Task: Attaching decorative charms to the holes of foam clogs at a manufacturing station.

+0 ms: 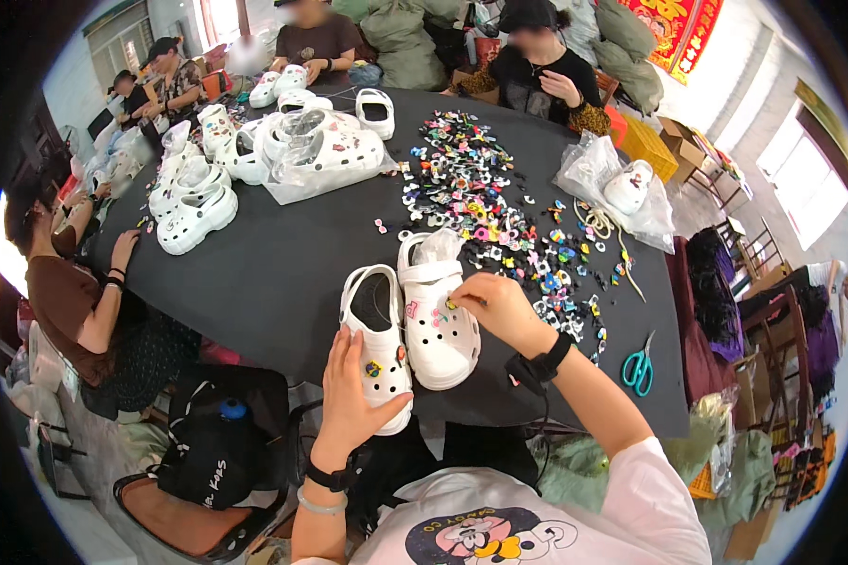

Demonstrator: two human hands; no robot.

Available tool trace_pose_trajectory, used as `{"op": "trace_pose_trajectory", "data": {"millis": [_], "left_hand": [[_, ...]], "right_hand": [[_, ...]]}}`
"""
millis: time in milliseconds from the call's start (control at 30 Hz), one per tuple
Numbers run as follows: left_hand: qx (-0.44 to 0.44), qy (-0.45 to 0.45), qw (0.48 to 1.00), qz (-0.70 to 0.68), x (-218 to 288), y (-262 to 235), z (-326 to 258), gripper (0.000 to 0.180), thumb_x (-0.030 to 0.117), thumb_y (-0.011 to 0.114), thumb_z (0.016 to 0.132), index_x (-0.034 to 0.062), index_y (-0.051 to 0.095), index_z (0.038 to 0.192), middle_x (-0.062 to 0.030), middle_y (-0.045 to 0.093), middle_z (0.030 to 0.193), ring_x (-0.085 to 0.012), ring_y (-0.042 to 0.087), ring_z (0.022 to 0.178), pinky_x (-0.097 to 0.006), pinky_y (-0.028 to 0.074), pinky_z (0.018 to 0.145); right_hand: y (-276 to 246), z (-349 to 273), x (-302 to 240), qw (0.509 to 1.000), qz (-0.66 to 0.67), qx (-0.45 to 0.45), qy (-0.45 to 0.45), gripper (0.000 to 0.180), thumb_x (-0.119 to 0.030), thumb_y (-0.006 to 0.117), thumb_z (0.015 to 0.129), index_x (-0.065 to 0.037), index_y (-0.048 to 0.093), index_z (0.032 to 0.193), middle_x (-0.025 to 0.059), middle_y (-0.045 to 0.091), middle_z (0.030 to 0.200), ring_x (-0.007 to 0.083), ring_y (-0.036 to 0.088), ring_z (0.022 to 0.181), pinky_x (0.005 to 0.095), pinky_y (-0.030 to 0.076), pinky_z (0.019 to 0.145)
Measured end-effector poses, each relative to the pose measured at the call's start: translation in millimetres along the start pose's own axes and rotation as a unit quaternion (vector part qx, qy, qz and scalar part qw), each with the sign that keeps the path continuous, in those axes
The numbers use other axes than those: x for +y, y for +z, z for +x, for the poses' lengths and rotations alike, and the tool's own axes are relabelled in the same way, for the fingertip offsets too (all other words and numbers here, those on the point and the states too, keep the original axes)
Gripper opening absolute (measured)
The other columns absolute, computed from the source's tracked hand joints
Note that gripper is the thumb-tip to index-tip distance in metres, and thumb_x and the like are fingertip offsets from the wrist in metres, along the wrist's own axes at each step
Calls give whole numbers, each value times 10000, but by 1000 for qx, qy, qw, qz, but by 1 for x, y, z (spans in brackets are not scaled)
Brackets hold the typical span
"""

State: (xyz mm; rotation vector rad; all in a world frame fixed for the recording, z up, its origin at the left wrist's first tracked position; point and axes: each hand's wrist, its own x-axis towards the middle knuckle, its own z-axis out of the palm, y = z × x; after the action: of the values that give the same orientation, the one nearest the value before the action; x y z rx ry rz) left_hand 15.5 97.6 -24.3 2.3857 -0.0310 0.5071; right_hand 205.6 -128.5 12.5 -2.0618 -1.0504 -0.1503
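Two white clogs with holes stand side by side at the table's near edge, toes toward me. My left hand (350,386) grips the left clog (383,377), fingers along its outer side and thumb across the toe. Small colourful shoe charms (374,369) sit in that clog's holes. Over the right clog (443,348) my right hand (501,309) pinches a small yellowish shoe charm (452,303) at its upper, partly hidden by the fingertips. Pink charms (435,318) are on the same upper, and crumpled clear plastic (438,247) fills its opening.
A long heap of loose charms (485,202) spreads over the dark table (283,268). Teal-handled scissors (638,369) lie at the right. More white clogs (198,217) and a bagged pair (325,141) stand farther left. A bagged clog (628,186) lies far right. Several people sit around the table.
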Motion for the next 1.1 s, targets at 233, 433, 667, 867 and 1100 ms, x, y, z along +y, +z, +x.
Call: {"op": "trace_pose_trajectory", "data": {"millis": [233,433,667,867,1100], "left_hand": [[0,1,1000,10,0,-1,0,1062,391,854,682,-22,288,1480,-299,280,1526,-463,295,1407,-527,267,1134],[-1,0,1000,5,0,0,1,1066,393,848,686,-12,277,1490,-298,276,1529,-466,292,1408,-534,263,1130],[-1,-17,1000,-1,4,-1,4,1063,376,849,676,10,279,1496,-283,269,1541,-459,284,1415,-539,257,1126],[2,-11,1000,-8,3,-1,3,1061,359,855,667,13,284,1492,-274,272,1545,-451,285,1418,-536,266,1118],[-2,-10,1000,5,5,-1,3,1064,394,837,685,16,272,1504,-268,272,1550,-448,292,1416,-537,264,1120]], "right_hand": [[0,-18,-3,999,-28,9,-18,92,-79,689,848,-37,728,919,116,722,917,278,698,792,346,565,725],[12,-16,0,998,15,42,53,69,-59,720,824,-35,723,888,89,706,902,267,688,743,330,565,652],[20,-17,-8,985,-148,71,-57,88,-48,688,804,-54,698,891,57,661,909,239,664,779,338,549,649],[18,-34,-36,955,-294,-33,-22,296,-39,620,752,-54,679,1041,34,606,1069,193,625,937,319,541,655],[14,-23,-39,946,-307,-99,21,349,-41,616,757,-12,657,1102,54,568,1039,207,599,950,314,563,649]]}}
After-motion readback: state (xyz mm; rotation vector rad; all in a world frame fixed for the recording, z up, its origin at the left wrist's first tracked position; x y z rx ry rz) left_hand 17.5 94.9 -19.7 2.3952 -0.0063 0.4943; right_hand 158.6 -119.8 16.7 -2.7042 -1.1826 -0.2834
